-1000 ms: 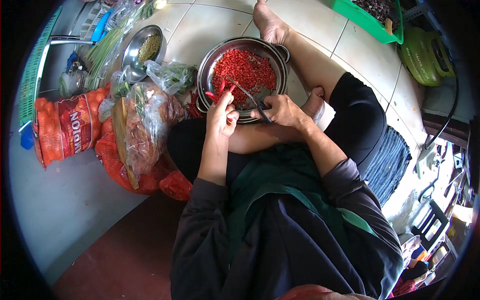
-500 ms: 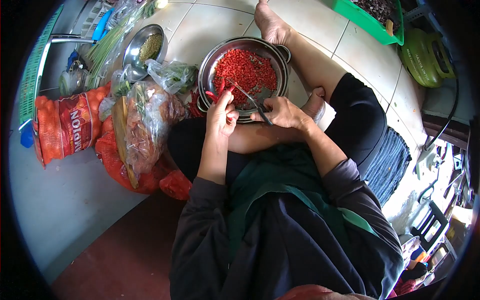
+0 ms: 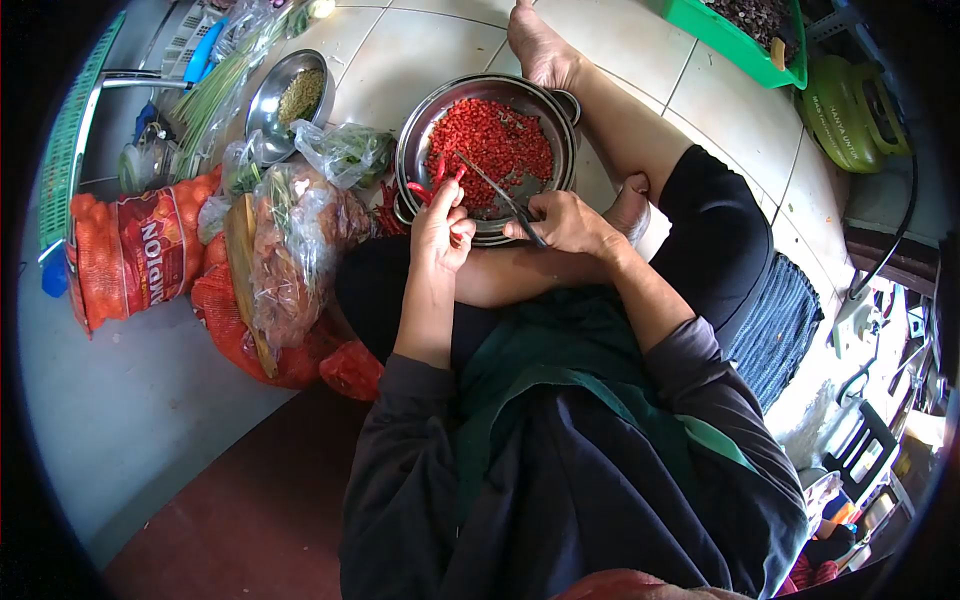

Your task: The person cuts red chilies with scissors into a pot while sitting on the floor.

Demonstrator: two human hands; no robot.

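Note:
My left hand [image 3: 437, 235] is closed around a few long red chilies [image 3: 441, 185], whose ends stick out above the fingers over the near side of a steel pot [image 3: 403, 150]. My right hand [image 3: 568, 225] grips a knife [image 3: 492, 187] by its dark handle. The thin blade points up and left across the pot, its tip close to the chilies. Chopped red chili [image 3: 490, 140] covers much of the pot's bottom. Whole red chilies [image 3: 390, 210] lie partly hidden left of the pot.
A metal bowl of pale seeds or grains [image 3: 300, 97], bags of greens [image 3: 350, 152], a wrapped brownish bundle [image 3: 300, 240] and orange net sacks [image 3: 140, 250] stand left. My bare foot [image 3: 545, 50] flanks the pot. A green crate [image 3: 740, 45] and gas cylinder [image 3: 840, 115] are far right.
The knife has tilted slightly, its blade tip now a little higher near the chilies. The held chilies have shifted slightly in the left hand.

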